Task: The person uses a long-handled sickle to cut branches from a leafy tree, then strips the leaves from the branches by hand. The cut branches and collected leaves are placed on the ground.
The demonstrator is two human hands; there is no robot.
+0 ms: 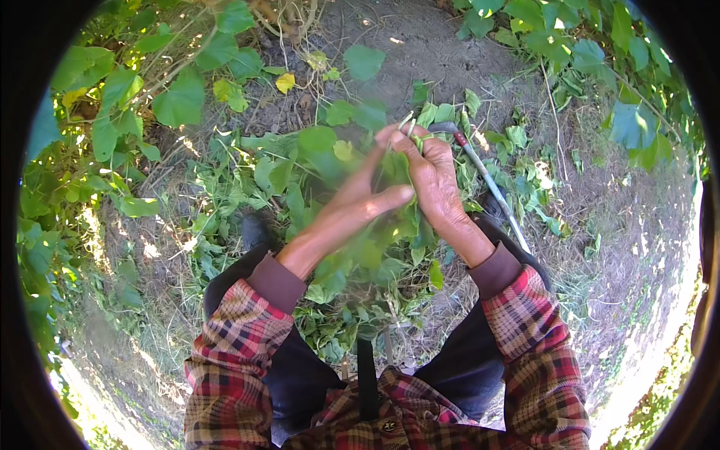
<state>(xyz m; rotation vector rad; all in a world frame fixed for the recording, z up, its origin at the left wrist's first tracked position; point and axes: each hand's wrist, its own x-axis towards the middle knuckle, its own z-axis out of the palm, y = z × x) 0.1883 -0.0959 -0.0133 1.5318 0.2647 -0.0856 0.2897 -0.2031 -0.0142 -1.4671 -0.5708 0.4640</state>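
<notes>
Both my hands meet in front of me over a heap of cut leafy stems. My right hand [439,174] pinches thin green stems [413,132] between thumb and fingers, and leaves hang below it. Beside it, my left hand [351,197] has its thumb stretched out and its fingertips at the same stems; whether those fingertips grip is hidden. Leafy shoots [320,152], partly blurred, spread around the left hand. To the right of my right hand a sickle [481,169] lies on the cut leaves, its curved blade at the far end of a pale handle with a red collar.
Leafy branches [180,101] reach in from the left, and more foliage [590,56] hangs at the upper right. Cut, wilting leaves [225,185] cover the dry soil [427,50] between and beyond my dark shoes. A woody plant base stands at the top.
</notes>
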